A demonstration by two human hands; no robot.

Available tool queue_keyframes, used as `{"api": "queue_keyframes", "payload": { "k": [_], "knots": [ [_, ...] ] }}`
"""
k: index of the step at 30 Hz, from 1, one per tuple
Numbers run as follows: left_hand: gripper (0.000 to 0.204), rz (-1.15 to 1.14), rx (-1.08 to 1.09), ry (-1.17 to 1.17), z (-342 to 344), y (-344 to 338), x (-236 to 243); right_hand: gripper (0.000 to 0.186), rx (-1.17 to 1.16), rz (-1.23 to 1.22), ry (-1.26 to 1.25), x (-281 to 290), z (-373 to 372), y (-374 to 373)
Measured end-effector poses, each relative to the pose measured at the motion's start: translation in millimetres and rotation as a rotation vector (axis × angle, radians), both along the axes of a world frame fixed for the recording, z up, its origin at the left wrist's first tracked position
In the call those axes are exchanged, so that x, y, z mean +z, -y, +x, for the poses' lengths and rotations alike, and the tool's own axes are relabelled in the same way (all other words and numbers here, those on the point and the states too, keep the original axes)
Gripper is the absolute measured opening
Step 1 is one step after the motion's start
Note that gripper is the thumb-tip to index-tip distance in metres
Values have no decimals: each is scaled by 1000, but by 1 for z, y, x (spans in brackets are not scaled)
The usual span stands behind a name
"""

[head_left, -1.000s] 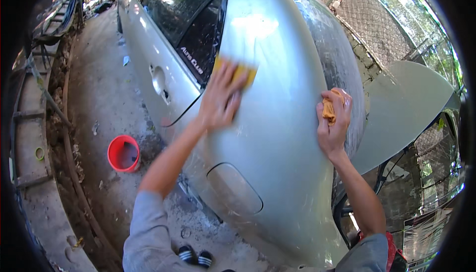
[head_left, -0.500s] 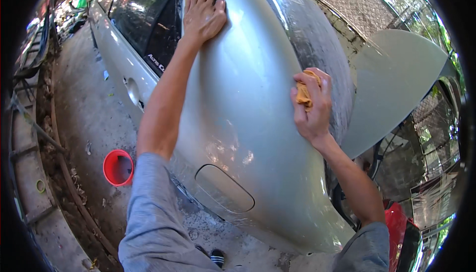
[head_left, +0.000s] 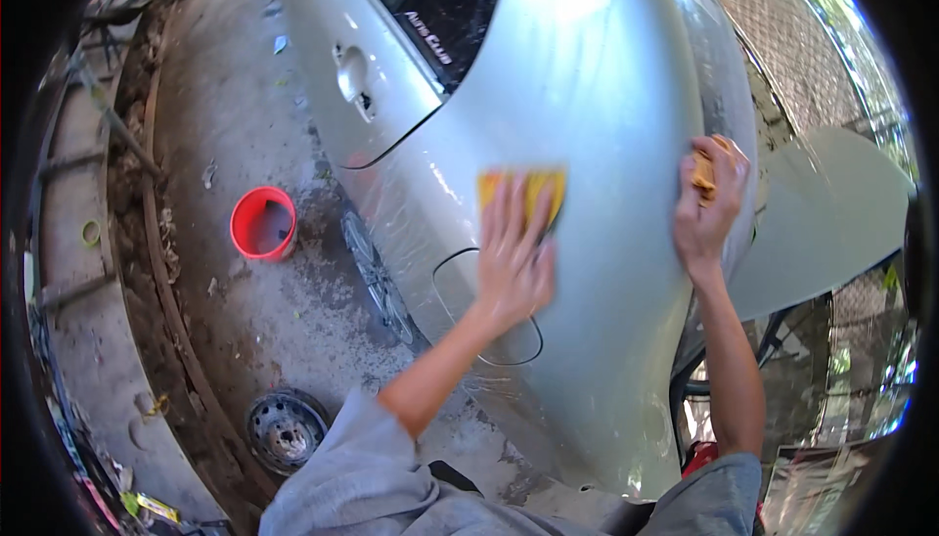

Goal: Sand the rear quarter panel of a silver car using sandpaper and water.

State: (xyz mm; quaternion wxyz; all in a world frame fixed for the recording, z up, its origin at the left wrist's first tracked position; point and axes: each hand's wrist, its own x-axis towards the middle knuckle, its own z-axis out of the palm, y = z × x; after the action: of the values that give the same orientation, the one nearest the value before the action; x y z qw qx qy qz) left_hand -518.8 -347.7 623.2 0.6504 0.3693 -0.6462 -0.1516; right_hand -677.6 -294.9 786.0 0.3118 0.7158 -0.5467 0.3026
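Note:
My left hand [head_left: 515, 267] lies with outstretched fingers over a thin yellow sheet [head_left: 494, 186]. It presses the sheet against the silver car's rear side panel [head_left: 597, 272], just above the fuel flap [head_left: 455, 287]. A dark patch shows at the sheet's right edge; its underside is hidden, and hand and sheet are slightly blurred. My right hand [head_left: 711, 208] is closed round a bunched orange cloth [head_left: 702, 179] at the panel's right side, next to the rear window.
A red bucket [head_left: 241, 228] with liquid stands on the concrete floor at the left. Nearer lies a bare wheel rim [head_left: 286, 430]. The car door's handle [head_left: 352, 76] is at upper left. The raised trunk lid [head_left: 831, 223] juts out at the right.
My left hand has slid the yellow sheet from beside the window down the panel toward me. My right hand still grips the orange cloth. The view has shifted, bringing the wheel rim into sight.

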Motion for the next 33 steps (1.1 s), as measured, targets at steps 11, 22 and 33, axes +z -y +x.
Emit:
{"api": "queue_keyframes", "payload": {
  "k": [11,22,33],
  "knots": [
    [64,461,162,-103,26,-50,-59,17,28,26,-20,-1,-2,10],
    [58,524,60,-101,5,-124,-69,19,-18,32,-44,6,-5,4],
    [58,327,-11,-114,57,-24,-117,20,-37,38,-54,1,-4,4]
  ]
}}
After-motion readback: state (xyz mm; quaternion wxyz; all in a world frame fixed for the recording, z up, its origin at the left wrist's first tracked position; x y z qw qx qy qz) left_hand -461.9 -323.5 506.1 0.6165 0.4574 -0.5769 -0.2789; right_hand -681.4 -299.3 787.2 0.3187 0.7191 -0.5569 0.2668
